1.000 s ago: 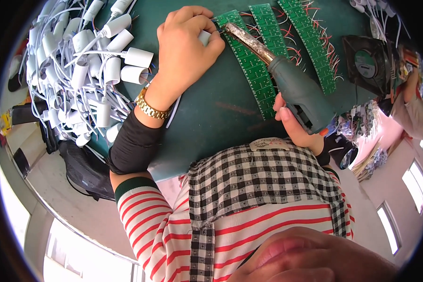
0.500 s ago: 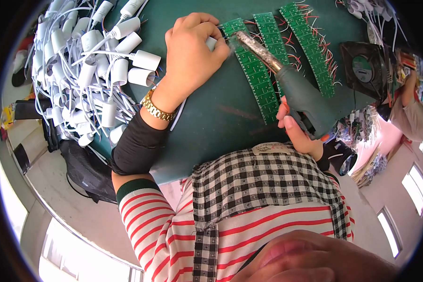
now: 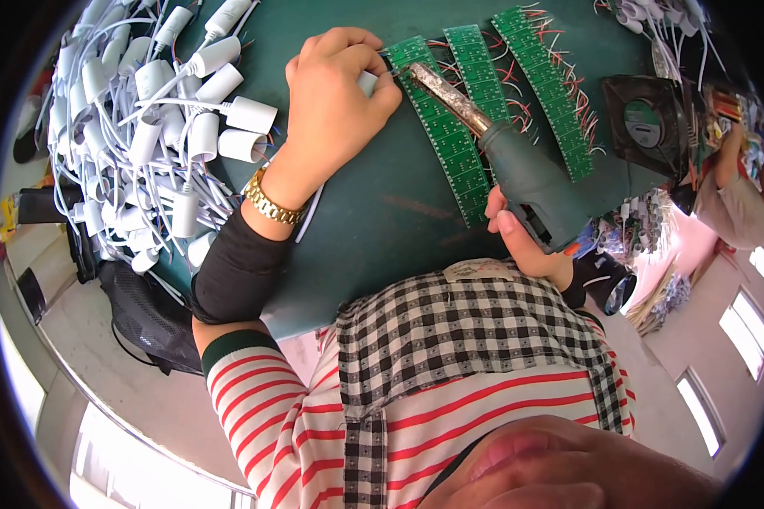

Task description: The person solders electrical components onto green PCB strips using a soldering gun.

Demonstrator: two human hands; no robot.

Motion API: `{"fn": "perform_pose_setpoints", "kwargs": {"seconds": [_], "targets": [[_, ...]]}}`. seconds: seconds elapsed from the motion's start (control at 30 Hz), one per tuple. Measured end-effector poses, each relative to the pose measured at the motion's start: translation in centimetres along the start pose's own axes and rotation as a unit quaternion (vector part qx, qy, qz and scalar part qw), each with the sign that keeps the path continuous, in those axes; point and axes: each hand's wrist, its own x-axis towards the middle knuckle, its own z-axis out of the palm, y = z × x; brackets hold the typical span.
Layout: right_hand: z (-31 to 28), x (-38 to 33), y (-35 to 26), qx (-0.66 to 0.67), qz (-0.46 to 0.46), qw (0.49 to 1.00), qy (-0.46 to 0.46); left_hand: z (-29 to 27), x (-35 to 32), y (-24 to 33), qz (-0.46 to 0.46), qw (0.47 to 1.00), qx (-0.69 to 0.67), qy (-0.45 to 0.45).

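My left hand [image 3: 338, 106] is closed around a white plastic housing [image 3: 367, 82], mostly hidden by the fingers. Its white cable [image 3: 311, 212] trails below my wrist. The fingertips are at the top end of the nearest green circuit board strip [image 3: 441, 131], where thin wires show. My right hand [image 3: 522, 237] grips a soldering iron [image 3: 530, 174] with a dark green handle, largely covering the fingers from view. The iron's discoloured metal tip meets the same top end of the strip, close to my left fingertips. Whether it touches a wire cannot be made out.
Two more board strips [image 3: 477, 72] [image 3: 552, 97] with red and white wires lie to the right. A large heap of white cabled housings [image 3: 144, 136] covers the table's left side. A black fan [image 3: 645, 127] stands at right, with another person's arm [image 3: 726, 161] beyond.
The whole scene has shifted slightly left in view. The iron's tip has moved a little closer to my left fingertips. Both hands keep their hold.
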Motion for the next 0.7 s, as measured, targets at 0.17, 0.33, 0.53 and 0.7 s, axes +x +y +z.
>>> {"fn": "perform_pose_setpoints", "kwargs": {"seconds": [0.17, 0.33, 0.53, 0.7], "targets": [[-0.9, -0.3, -0.1, -0.03, 0.01, 0.996, -0.078, -0.1, 0.3, 0.3, 0.011, 1.0, 0.005, 0.007], [-0.6, 0.0, -0.3, -0.019, 0.0, 0.998, -0.058, -0.1, 0.2, 0.5, 0.01, 1.0, 0.012, 0.011], [-0.8, -0.9, 0.8, 0.072, 0.025, 0.996, -0.051, 0.0, 0.3, 0.7, -0.008, 1.0, -0.01, 0.007], [-0.8, -0.3, 0.1, 0.143, -0.01, 0.989, -0.033, -0.2, 0.3, 0.7, -0.006, 1.0, -0.008, 0.008]]}}
